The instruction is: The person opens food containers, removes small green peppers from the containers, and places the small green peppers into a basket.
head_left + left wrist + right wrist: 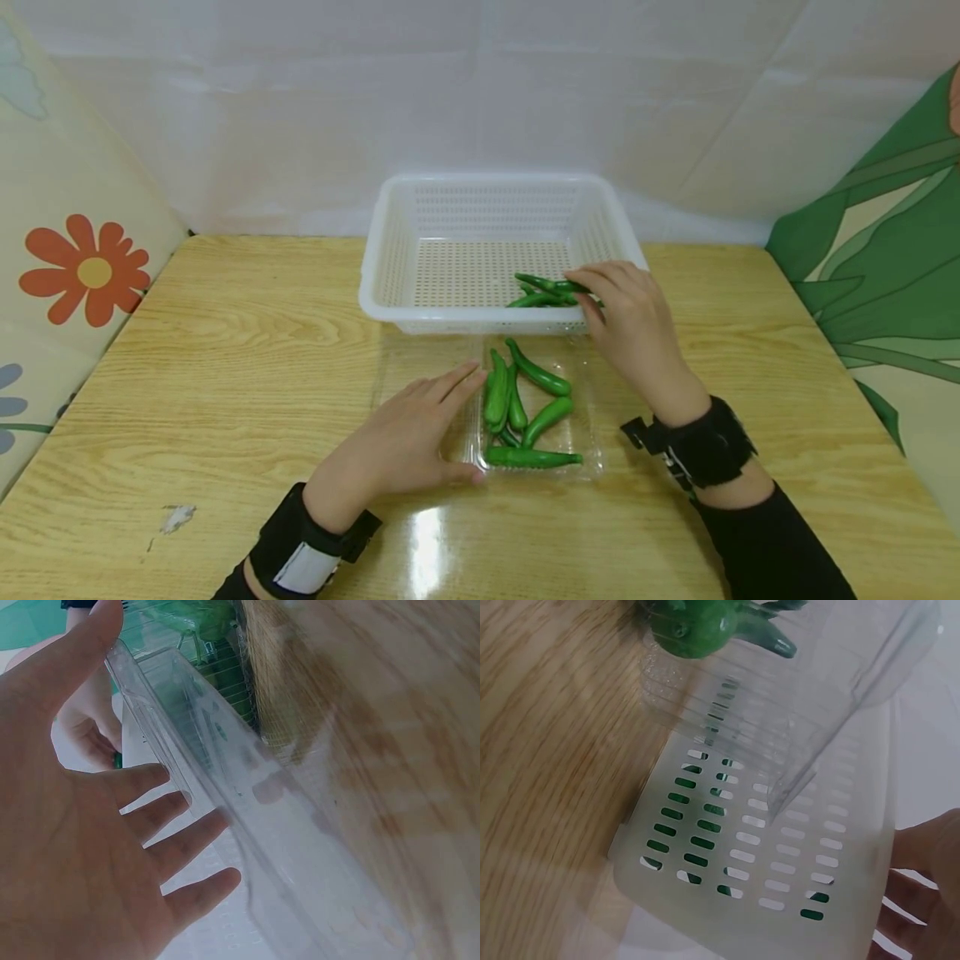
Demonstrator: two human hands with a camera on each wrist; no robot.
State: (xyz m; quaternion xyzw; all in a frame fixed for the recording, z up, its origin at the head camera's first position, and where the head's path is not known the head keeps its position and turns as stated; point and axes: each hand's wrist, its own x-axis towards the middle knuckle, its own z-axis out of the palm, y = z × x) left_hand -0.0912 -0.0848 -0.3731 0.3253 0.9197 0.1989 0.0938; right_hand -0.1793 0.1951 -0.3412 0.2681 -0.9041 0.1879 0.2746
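White basket nr bench far edge: peppers in near-R corner; R hand grip holds 1 pepper. Clear box: more peppers; L hand grip wide, L rim.

A wood-grain tabletop stretched across the foreground, marked at lower left by a pale worn patch. Behind it hung a creased white cloth. A cream panel on the left bore an orange-red flower (yellow at its centre) and, lower down, a blue-grey blossom; the right-hand panel showed large green leaves.
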